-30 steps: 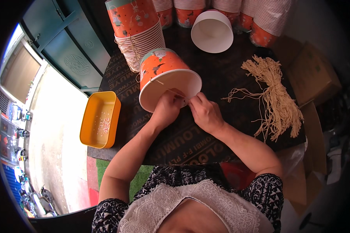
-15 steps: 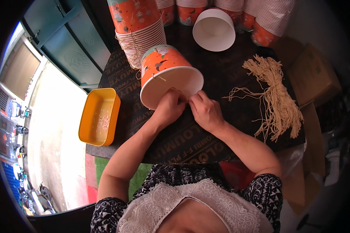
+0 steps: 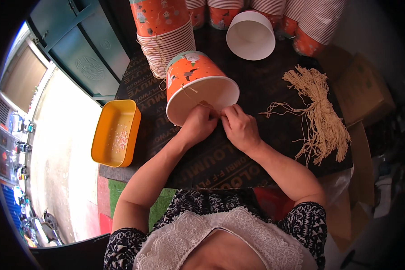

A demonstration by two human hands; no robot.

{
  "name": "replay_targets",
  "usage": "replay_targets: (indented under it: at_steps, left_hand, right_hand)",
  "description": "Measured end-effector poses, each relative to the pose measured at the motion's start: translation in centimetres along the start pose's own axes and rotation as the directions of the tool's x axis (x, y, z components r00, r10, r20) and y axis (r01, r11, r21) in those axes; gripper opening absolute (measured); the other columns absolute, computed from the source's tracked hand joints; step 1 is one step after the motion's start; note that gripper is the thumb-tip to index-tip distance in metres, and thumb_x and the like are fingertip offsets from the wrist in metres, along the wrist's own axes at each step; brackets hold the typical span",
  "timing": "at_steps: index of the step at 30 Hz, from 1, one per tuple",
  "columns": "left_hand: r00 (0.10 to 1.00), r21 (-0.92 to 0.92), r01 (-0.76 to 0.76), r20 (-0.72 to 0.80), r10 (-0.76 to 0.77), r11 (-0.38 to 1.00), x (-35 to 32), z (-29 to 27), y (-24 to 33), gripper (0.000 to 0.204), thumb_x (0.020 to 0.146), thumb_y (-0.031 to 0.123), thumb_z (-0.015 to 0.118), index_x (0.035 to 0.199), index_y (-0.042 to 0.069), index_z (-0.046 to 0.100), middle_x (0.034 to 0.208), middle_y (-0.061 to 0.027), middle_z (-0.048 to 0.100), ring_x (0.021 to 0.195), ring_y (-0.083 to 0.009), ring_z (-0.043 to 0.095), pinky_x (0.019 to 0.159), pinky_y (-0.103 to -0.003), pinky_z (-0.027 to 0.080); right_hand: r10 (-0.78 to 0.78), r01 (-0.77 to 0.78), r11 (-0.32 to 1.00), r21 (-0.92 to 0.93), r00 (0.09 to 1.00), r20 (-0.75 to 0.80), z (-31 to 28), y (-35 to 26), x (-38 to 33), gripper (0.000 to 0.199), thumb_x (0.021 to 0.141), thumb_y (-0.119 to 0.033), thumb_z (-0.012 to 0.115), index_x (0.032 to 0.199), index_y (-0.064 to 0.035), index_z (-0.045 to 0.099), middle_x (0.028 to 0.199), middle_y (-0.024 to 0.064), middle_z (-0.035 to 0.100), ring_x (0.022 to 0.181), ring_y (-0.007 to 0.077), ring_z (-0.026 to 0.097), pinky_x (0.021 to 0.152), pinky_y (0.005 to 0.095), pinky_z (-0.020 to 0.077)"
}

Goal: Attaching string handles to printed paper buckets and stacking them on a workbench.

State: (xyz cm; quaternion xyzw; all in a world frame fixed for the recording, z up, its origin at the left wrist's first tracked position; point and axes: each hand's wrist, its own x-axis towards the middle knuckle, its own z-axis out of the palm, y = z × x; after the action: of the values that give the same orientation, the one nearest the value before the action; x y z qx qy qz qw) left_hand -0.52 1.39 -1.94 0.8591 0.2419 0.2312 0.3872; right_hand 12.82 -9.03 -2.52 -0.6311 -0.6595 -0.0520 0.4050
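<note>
Our left hand and right hand meet at the rim of the tipped orange paper bucket; fingertips pinched together on its string handle; loose beige strings lie nearby.

An orange paper bucket lies tipped on its side, white rim toward the person.

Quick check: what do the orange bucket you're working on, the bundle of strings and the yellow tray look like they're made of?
Orange bucket: likely coated paperboard, with a printed matte outside, plain white inside and thin rolled rim. Strings: tan twisted paper or natural fibre cord, matte and loosely frayed. Yellow tray: probably moulded plastic, smooth with rounded corners and a slight sheen.
</note>
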Motion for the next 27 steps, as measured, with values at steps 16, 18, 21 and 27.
replay_targets:
  at_steps: [16,18,21,27]
  left_hand:
    - [1.0,-0.022,-0.006,-0.03,0.005,1.0,0.0,-0.2,1.0,0.013,0.072,0.002,0.062,0.082,-0.004,0.069,0.078,-0.0193,0.066,0.076,-0.0284,0.065,0.07,-0.036,0.05]
    - [0.998,-0.04,-0.03,-0.065,0.027,0.999,-0.1,-0.2,1.2,0.014,0.07,-0.001,0.06,0.079,-0.004,0.069,0.074,-0.0212,0.066,0.072,-0.0313,0.066,0.067,-0.037,0.051]
    - [0.996,-0.075,0.09,-0.021,-0.092,0.993,-0.1,-0.5,1.6,0.013,0.071,-0.001,0.06,0.079,-0.004,0.069,0.074,-0.0206,0.066,0.072,-0.03,0.066,0.067,-0.037,0.051]
    - [0.987,-0.119,0.16,-0.003,-0.162,0.98,-0.1,-0.5,1.6,0.012,0.073,0.0,0.06,0.079,-0.005,0.068,0.071,-0.0202,0.066,0.068,-0.0271,0.066,0.065,-0.036,0.051]
  right_hand:
    - [-0.033,0.033,0.998,-0.058,0.999,0.001,-0.1,0.2,0.0,0.01,0.08,-0.004,0.064,0.085,-0.0049,0.057,0.084,0.0139,0.058,0.066,0.0352,0.064,0.054,0.0426,0.053]
    - [-0.041,0.04,0.998,-0.054,0.999,0.0,-0.1,0.2,0.0,0.009,0.08,-0.003,0.064,0.085,-0.0048,0.057,0.084,0.0136,0.058,0.066,0.0352,0.064,0.054,0.0424,0.0531]
    - [-0.075,0.075,0.996,-0.045,0.997,-0.01,-0.1,0.2,-0.1,0.007,0.08,-0.003,0.063,0.084,-0.0046,0.057,0.084,0.0133,0.058,0.065,0.035,0.064,0.054,0.0422,0.0531]
    - [-0.112,0.111,0.993,-0.047,0.993,-0.024,0.0,0.2,-0.1,0.004,0.082,-0.004,0.061,0.083,-0.0043,0.058,0.083,0.0134,0.057,0.065,0.0347,0.063,0.053,0.0419,0.0529]
